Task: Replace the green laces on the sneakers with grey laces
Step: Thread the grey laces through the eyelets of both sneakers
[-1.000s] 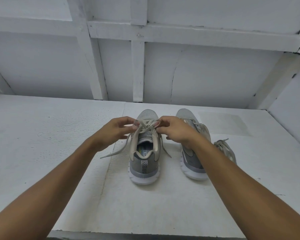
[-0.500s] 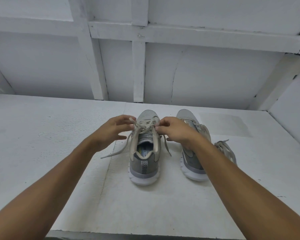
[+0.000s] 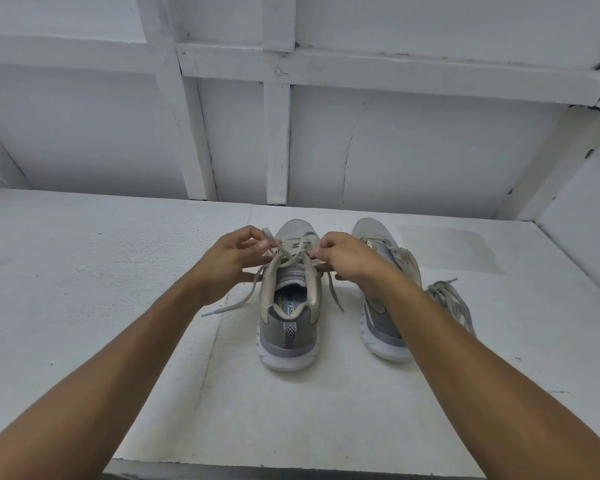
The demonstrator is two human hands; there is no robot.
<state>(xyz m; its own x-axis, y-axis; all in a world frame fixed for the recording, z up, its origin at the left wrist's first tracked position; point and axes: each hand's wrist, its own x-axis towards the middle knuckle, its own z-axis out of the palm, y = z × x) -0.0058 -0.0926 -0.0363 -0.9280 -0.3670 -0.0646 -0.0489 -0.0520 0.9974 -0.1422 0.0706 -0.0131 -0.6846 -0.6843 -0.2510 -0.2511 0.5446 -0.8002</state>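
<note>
Lace [image 3: 292, 252] crosses above the sneaker [image 3: 288, 329]; left hand [image 3: 227, 262] and right hand [image 3: 349, 259] each pinch 1 strand. Uneven pulling could leave the bow lopsided.

— Which view have I got?
— Just one: a wide-angle camera on the head, facing forward and down. I'm close in, the left hand [image 3: 229, 261] and right hand [image 3: 350, 261] at mid-frame, the desk [image 3: 118, 271] spreading below, the wall [image 3: 430, 150] behind it.
</note>
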